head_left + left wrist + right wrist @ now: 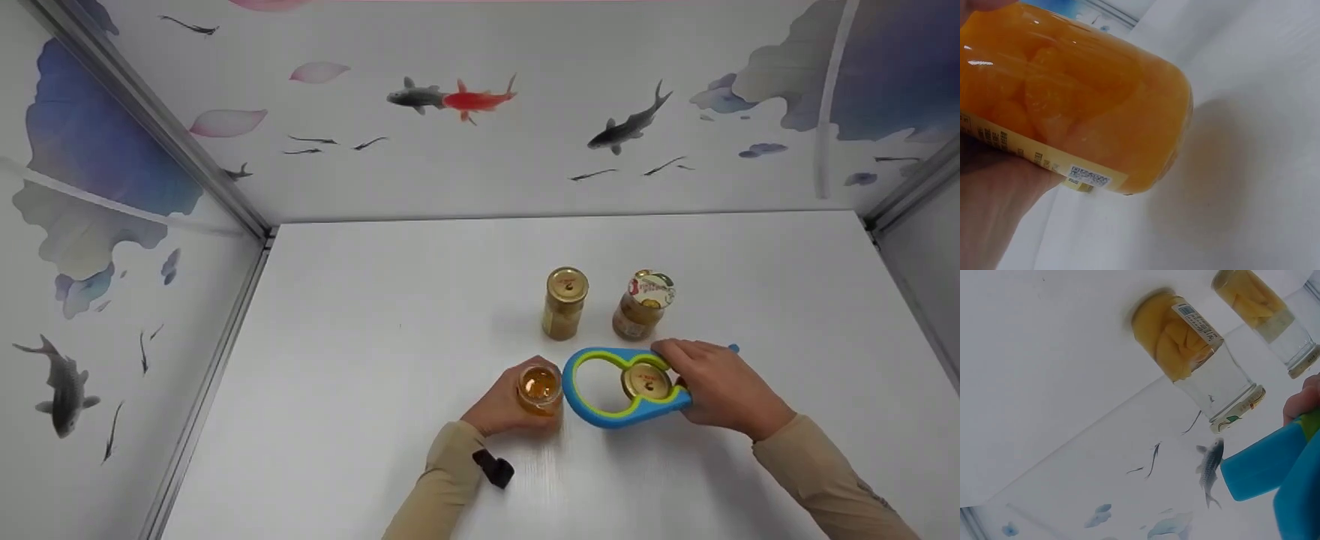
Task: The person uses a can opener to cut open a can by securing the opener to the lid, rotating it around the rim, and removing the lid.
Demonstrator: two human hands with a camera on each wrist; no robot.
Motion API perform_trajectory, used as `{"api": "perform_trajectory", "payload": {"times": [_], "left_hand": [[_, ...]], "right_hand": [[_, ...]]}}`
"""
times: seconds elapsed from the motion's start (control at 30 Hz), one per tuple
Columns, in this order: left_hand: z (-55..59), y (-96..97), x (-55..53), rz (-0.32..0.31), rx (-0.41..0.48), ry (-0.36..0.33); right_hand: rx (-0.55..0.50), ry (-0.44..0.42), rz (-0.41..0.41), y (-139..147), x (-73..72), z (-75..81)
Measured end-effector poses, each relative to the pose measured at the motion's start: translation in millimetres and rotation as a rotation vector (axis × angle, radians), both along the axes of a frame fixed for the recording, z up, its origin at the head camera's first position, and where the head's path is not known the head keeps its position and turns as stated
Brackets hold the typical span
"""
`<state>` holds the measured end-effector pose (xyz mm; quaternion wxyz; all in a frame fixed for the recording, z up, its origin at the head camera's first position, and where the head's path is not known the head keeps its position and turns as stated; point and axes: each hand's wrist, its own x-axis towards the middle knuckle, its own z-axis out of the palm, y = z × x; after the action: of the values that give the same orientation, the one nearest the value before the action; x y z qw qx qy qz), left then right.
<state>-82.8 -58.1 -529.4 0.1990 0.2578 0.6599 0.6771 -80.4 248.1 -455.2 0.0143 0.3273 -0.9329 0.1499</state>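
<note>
My left hand (514, 401) grips a glass jar (541, 401) of orange fruit pieces in syrup, its mouth uncovered. In the left wrist view, the same jar (1089, 101) shows a cream label with a square code, and a shadow lies on the table beside its base. My right hand (720, 382) holds a blue and green jar opener (596, 416) by its handles. A gold lid (646, 382) sits within the opener's smaller ring. The opener's rounded end is right next to the open jar. Blue opener handles (1266, 464) also show in the right wrist view.
Behind the hands stand two lidded jars: a gold-lidded jar (564, 304) and a jar with a patterned lid (645, 306), both holding yellowish fruit. The white table (360, 360) meets a back wall (525, 172) printed with fish; another printed wall (135, 300) rises at the left.
</note>
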Motion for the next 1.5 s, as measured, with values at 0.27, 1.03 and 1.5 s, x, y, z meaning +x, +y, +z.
{"api": "perform_trajectory", "payload": {"times": [0.27, 1.03, 1.5], "left_hand": [[17.4, -6.7, -0.2, 0.004, 0.021, -0.014], [-5.0, -39.1, -43.9, 0.172, -0.059, 0.058], [20.7, -61.4, -61.2, 0.307, -0.072, -0.001]], "right_hand": [[-0.043, -0.072, -0.054, 5, 9.1, -6.5], [-0.016, -0.163, -0.173, 34, 4.4, -41.4], [0.007, -0.229, -0.197, 42, 4.8, -49.4]]}}
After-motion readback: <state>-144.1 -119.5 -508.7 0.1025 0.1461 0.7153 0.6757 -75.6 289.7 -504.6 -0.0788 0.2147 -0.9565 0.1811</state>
